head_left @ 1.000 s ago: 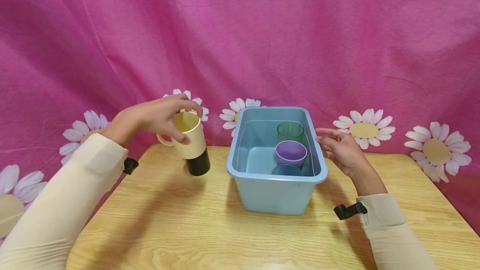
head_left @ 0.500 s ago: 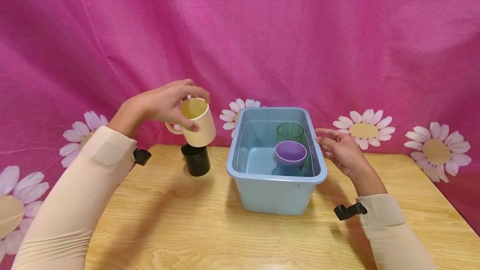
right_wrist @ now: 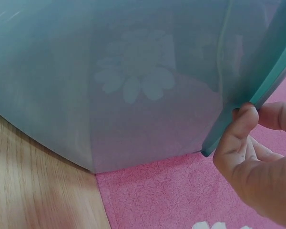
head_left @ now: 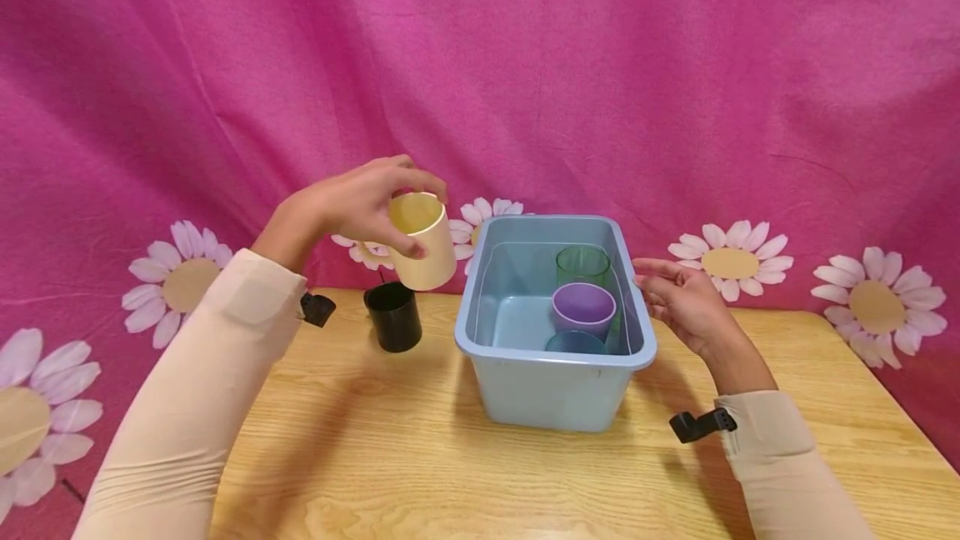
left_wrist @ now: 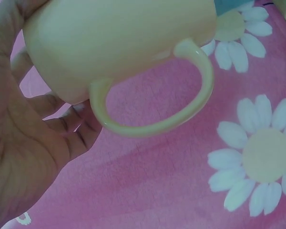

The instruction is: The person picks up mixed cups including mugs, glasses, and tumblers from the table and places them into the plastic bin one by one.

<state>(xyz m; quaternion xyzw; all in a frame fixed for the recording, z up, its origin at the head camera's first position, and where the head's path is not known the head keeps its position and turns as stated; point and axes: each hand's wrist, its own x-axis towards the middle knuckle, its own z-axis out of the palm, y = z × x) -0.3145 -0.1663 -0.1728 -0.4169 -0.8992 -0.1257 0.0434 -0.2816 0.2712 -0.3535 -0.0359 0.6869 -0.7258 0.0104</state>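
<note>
My left hand [head_left: 367,202] grips a cream mug [head_left: 431,257] by its rim from above, thumb on the near side. The mug hangs in the air, slightly tilted, between a black mug and a blue plastic tub [head_left: 551,390]. In the left wrist view the cream mug's handle [left_wrist: 155,128] points down past the fingers. The black mug [head_left: 396,327] stands upright on the table. At the tub's right side, my right hand [head_left: 690,307] pinches the rim [right_wrist: 271,76] between thumb and fingers.
Along the tub's right side sit a green glass [head_left: 582,265], a purple cup [head_left: 583,307] and a teal glass [head_left: 576,343]. The tub's left half shows bare floor. A wooden table [head_left: 420,473] lies beneath, and a pink flowered cloth [head_left: 570,90] hangs behind.
My left hand has lifted the cream mug up off the black mug and carried it right, toward the tub. The black mug stays on the table. My right hand has not moved.
</note>
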